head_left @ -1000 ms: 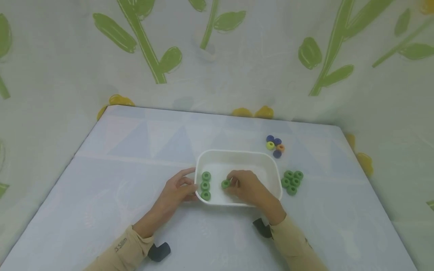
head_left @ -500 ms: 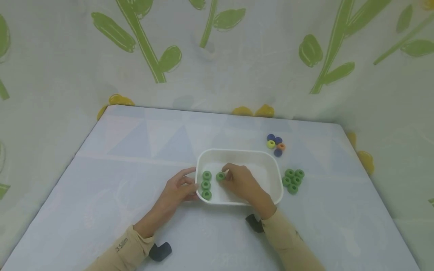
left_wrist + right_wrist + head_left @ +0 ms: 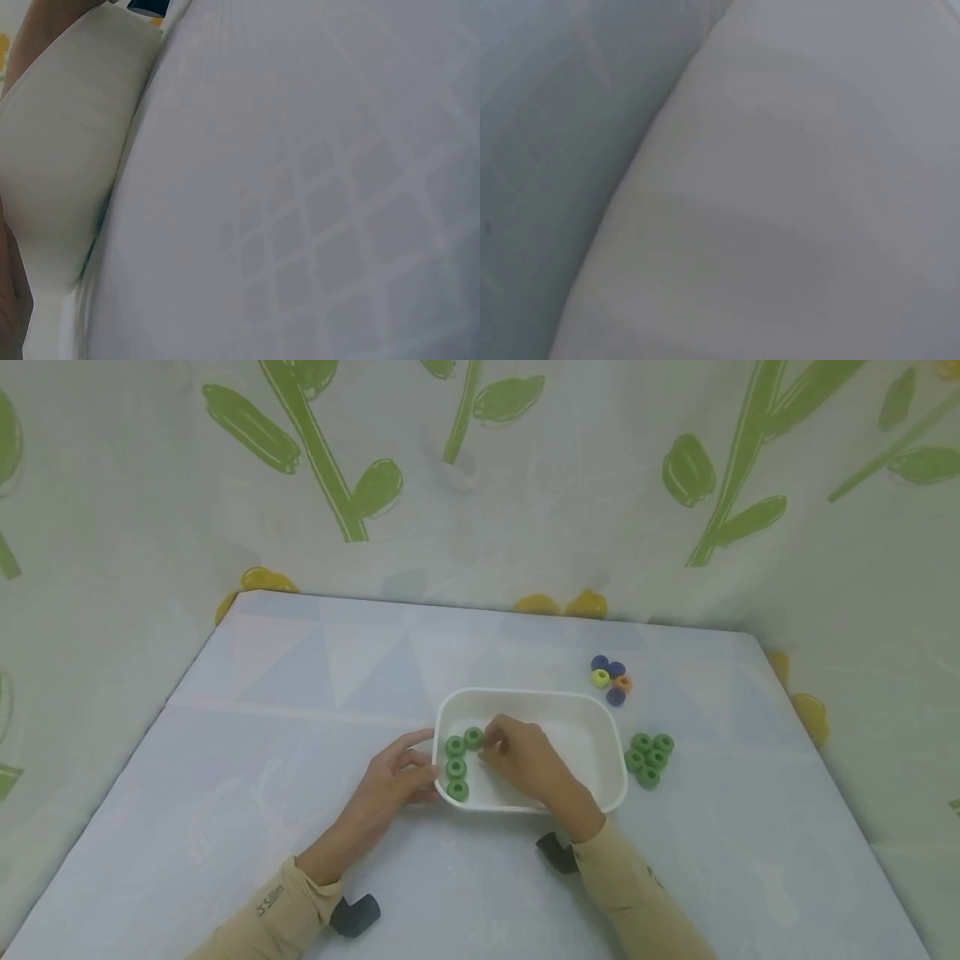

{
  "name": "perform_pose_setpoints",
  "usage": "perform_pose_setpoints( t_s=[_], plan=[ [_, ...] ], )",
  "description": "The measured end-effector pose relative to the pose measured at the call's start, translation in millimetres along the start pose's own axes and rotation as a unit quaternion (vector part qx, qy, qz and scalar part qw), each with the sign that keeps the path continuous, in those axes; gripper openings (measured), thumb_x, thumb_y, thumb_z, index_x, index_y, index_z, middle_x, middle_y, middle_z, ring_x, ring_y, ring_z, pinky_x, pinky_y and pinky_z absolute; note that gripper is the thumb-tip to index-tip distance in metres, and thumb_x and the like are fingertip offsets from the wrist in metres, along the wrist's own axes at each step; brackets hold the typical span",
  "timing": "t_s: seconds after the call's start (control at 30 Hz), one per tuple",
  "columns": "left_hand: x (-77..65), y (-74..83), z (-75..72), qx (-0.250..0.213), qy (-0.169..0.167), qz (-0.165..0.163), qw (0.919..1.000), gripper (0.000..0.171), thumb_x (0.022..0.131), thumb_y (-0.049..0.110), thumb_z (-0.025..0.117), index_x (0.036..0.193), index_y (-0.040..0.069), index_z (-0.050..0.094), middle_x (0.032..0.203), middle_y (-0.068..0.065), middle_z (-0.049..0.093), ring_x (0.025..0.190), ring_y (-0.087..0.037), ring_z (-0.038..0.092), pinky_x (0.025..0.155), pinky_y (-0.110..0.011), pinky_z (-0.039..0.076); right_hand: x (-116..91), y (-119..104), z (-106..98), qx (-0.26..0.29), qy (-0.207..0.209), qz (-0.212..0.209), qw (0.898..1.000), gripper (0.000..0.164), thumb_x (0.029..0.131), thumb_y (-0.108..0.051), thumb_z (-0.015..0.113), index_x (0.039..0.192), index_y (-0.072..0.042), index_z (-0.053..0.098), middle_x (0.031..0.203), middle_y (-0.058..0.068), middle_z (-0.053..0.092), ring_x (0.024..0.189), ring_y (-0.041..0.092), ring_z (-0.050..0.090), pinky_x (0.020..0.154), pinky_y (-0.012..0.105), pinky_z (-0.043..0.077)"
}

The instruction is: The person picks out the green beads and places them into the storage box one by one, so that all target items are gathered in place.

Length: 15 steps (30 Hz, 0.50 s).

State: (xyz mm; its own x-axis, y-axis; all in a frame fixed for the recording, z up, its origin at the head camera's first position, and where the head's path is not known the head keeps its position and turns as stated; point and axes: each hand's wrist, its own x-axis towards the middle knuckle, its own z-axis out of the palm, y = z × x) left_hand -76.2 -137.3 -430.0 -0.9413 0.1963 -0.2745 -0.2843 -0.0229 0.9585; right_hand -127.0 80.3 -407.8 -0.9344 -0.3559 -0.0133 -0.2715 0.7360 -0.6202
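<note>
A white rectangular tray point(image 3: 558, 695) stands on the table, and my left hand point(image 3: 393, 779) holds its left side, thumb at the rim. Along the tray's left wall three green ring-shaped beads point(image 3: 456, 768) lie in a column. A fourth green bead point(image 3: 473, 737) sits just right of the top one. Beside this bead is my right hand point(image 3: 528, 760), inside the tray, its bent fingertips close to the bead's right edge with nothing seen between them. The left wrist view has the tray's outer wall point(image 3: 67, 150); the right wrist view shows only a pale tray surface point(image 3: 780, 187).
Right of the tray several green beads point(image 3: 649, 760) lie clustered on the table. Behind them is a small group of blue, yellow and orange beads point(image 3: 611, 680). Dark bands point(image 3: 356, 916) show at both wrists. A leaf-patterned cloth point(image 3: 570, 485) hangs behind the table.
My right hand has carried a green bead left and toward the back of the tray, beside the top bead, and its fingertips have come slightly away. The left hand stays on the tray.
</note>
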Motion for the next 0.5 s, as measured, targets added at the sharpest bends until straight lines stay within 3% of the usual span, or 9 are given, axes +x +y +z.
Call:
perform_pose_setpoints(
  t_s=[0.5],
  plan=[
    [1.6,-1.1,-0.1,0.003,0.002,-0.003,1.0,0.063,0.091,0.005,0.063,0.15,0.011,0.043,0.093,-0.003,0.061,0.087,-0.017,0.07,0.083,-0.035,0.064,6.5,-5.2,3.2,0.018,-0.042,0.018,0.999,0.019,0.093,-0.016,0.068,0.111,-0.013,0.066,0.113,0.008,0.072,0.102,0.024,0.067,0.09,0.042,0.058]
  ],
)
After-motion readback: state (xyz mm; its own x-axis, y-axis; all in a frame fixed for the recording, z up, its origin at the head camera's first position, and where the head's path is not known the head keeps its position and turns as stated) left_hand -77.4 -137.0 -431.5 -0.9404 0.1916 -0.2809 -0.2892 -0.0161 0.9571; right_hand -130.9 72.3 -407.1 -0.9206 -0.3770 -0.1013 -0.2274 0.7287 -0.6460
